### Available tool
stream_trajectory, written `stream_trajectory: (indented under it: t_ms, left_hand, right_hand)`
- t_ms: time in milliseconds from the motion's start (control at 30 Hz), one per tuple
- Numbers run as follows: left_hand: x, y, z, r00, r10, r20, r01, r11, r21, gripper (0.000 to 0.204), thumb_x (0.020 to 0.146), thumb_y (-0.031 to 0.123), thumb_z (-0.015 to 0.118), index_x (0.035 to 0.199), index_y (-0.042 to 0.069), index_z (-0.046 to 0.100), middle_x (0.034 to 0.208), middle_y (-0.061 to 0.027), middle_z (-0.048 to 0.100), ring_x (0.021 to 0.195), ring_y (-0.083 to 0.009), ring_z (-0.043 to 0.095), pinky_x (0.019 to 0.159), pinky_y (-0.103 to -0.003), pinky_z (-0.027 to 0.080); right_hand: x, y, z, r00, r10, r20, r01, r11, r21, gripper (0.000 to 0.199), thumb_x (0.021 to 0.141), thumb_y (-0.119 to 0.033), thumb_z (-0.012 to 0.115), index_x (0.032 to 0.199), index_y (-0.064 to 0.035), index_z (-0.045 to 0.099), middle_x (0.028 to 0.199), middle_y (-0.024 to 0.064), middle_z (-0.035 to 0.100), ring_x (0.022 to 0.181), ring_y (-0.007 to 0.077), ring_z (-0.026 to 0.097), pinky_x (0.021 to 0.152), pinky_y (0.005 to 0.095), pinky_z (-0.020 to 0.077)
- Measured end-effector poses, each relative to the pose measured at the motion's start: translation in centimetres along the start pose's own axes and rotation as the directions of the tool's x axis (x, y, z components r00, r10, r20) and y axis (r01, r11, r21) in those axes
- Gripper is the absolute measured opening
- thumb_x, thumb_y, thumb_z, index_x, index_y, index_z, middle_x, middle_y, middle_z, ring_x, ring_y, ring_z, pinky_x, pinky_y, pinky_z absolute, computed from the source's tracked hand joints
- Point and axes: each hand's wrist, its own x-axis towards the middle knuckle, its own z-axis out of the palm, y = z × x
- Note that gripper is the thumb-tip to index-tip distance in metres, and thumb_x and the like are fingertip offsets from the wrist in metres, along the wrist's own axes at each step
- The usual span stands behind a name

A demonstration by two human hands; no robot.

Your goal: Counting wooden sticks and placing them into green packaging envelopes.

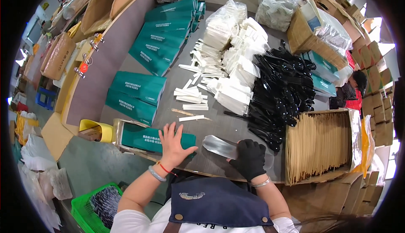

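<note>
The printed green packet lies flat at the near left of the grey table, its left end at an open narrow carton. That table is the largest thing before us. On its right stands a cardboard box packed with slim tan sticks, chopstick-like. Left of it we have the heap of black plastic spoons, then the pile of white wrapped packets. Fanned green packets lie along the far left, with more nearer to us.

Our left hand rests palm down over the printed green packet, fingers spread and thumb wide, pinching nothing. Our right hand, in a black fingerless glove, curls closed on a shiny clear plastic piece; its exact kind we cannot tell. Packet and plastic stay apart.

We judge the step to be handling one packet and one clear piece together. The next move seems to call for a firm left grip on the packet's edge and a steady right hold on the slippery plastic.
</note>
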Motion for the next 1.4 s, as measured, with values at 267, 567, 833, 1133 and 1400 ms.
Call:
stream_trajectory:
  t_ms: [267, 567, 833, 1133, 1400]
  left_hand:
    - [-0.3, -0.2, 1.3, 0.993, -0.117, -0.01, 0.115, 0.983, -0.146, 0.093, 0.062, 0.047, 0.083, 0.135, 0.002, 0.047, 0.142, -0.0194, 0.039, 0.135, -0.0426, 0.028, 0.111, -0.062, 0.015]
    - [-0.4, -0.6, 1.5, 0.992, -0.122, 0.009, 0.122, 0.972, -0.202, 0.095, 0.063, 0.049, 0.083, 0.135, 0.001, 0.047, 0.143, -0.0177, 0.039, 0.137, -0.0418, 0.026, 0.112, -0.061, 0.013]
    - [-0.2, -0.5, 1.0, 0.991, -0.126, 0.044, 0.132, 0.976, -0.171, 0.094, 0.065, 0.048, 0.082, 0.137, 0.001, 0.044, 0.146, -0.019, 0.036, 0.138, -0.0433, 0.024, 0.111, -0.062, 0.012]
    - [4.3, -1.4, -0.3, 0.997, 0.012, 0.078, 0.004, 0.979, -0.205, 0.059, 0.072, 0.03, 0.079, 0.123, 0.009, 0.059, 0.129, -0.0131, 0.051, 0.123, -0.0344, 0.042, 0.102, -0.053, 0.031]
    - [9.2, -4.2, 2.0, 0.931, 0.357, -0.079, -0.353, 0.934, 0.058, 0.007, 0.078, 0.013, 0.07, 0.081, 0.011, 0.063, 0.081, -0.0045, 0.056, 0.082, -0.0263, 0.054, 0.07, -0.041, 0.041]
  right_hand:
    - [0.7, -1.1, 0.3, 0.991, -0.1, 0.095, 0.101, 0.995, -0.013, 0.051, 0.065, -0.042, 0.08, 0.101, -0.0104, 0.063, 0.102, 0.0079, 0.061, 0.096, 0.0258, 0.059, 0.082, 0.0426, 0.0398]
    - [0.8, -0.9, -0.2, 0.991, -0.109, 0.076, 0.11, 0.994, -0.008, 0.052, 0.063, -0.043, 0.081, 0.099, -0.0101, 0.063, 0.1, 0.0077, 0.063, 0.095, 0.0262, 0.06, 0.08, 0.041, 0.0408]
    - [1.6, -1.8, 1.4, 0.985, -0.12, 0.127, 0.113, 0.992, 0.062, 0.056, 0.064, -0.046, 0.081, 0.101, -0.0081, 0.063, 0.103, 0.0111, 0.062, 0.098, 0.0292, 0.059, 0.084, 0.0436, 0.0409]
    - [3.4, -3.3, 5.3, 0.948, -0.224, -0.227, 0.288, 0.908, 0.305, 0.058, 0.065, -0.041, 0.081, 0.11, -0.01, 0.064, 0.107, 0.0115, 0.062, 0.104, 0.0322, 0.057, 0.088, 0.045, 0.0417]
    - [-5.1, 17.3, 1.2, 0.688, 0.383, -0.617, -0.199, 0.917, 0.347, 0.031, 0.08, -0.011, 0.073, 0.107, -0.0051, 0.059, 0.105, 0.0092, 0.061, 0.102, 0.0256, 0.058, 0.092, 0.0362, 0.0459]
